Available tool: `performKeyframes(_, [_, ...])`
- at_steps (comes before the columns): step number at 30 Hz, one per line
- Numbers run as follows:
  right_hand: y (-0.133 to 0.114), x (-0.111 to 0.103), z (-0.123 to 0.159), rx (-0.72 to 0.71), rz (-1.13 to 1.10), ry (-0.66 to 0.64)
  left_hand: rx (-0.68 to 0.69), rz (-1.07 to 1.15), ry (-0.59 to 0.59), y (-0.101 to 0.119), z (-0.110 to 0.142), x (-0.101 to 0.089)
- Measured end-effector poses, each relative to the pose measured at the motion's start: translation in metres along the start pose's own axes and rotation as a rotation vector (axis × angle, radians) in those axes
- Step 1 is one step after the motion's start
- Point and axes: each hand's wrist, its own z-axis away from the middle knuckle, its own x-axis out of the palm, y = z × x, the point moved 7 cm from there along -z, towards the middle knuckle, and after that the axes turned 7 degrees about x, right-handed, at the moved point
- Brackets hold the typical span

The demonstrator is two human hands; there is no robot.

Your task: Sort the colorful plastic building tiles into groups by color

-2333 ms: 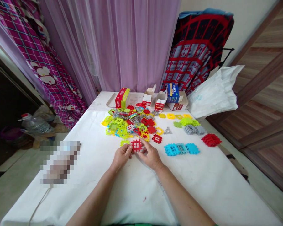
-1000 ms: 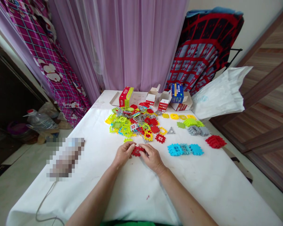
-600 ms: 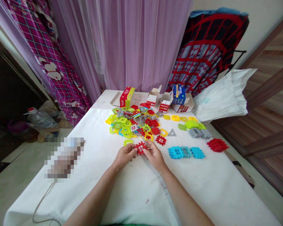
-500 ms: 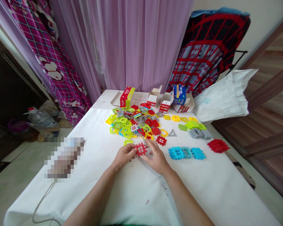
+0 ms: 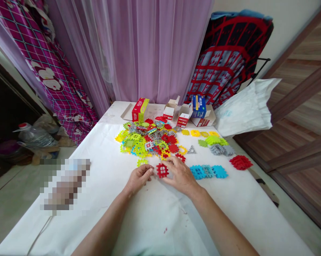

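Red lattice tile (image 5: 162, 170) lies on the bench (image 5: 149, 227) between my open, empty left hand (image 5: 137, 179) and right hand (image 5: 180, 176); opened cartons (image 5: 184, 115) stand beyond a heap of tiles (image 5: 146, 140).

Left hand (image 5: 138, 179): bare, five fingers, rounded knuckles, nothing worn.
Right hand (image 5: 180, 176): bare, broad back, nothing worn.
Left forearm (image 5: 104, 229): bare to lower frame edge.
Right forearm (image 5: 219, 217): bare to lower frame edge.

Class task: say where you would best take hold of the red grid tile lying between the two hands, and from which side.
Probably pinch the notched right edge of the red grid tile, coming from the near right with the right hand. It lies flat on the tablecloth, and its notches offer fingertip purchase. The left hand rests beside it, and the tile pile crowds the far side.
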Motion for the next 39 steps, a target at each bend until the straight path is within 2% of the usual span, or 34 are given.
performKeyframes(3, [0.061, -0.035, 0.009, 0.149, 0.073, 0.060, 0.012, 0.014, 0.041, 0.003, 0.000, -0.004])
performKeyframes(7, [0.178, -0.110, 0.031, 0.412, 0.287, 0.104, 0.049, 0.049, 0.133, 0.010, 0.000, -0.013])
performKeyframes(10, [0.252, -0.157, 0.047, 0.576, 0.438, -0.028, 0.080, 0.063, 0.190, 0.013, -0.001, -0.019])
performKeyframes(13, [0.290, -0.175, 0.055, 0.638, 0.539, -0.222, 0.079, 0.041, 0.165, 0.012, -0.003, -0.018])
performKeyframes(18, [0.303, -0.157, 0.052, 0.604, 0.596, -0.495, 0.092, 0.016, 0.159, 0.009, -0.004, -0.020])
performKeyframes(21, [0.305, -0.145, 0.055, 0.608, 0.618, -0.584, 0.090, -0.003, 0.151, 0.008, -0.005, -0.020])
performKeyframes(34, [0.308, -0.138, 0.058, 0.665, 0.631, -0.629, 0.095, -0.032, 0.149, 0.007, -0.005, -0.019])
performKeyframes(39, [0.297, -0.147, 0.050, 0.691, 0.638, -0.549, 0.097, -0.031, 0.162, 0.010, -0.006, -0.019])
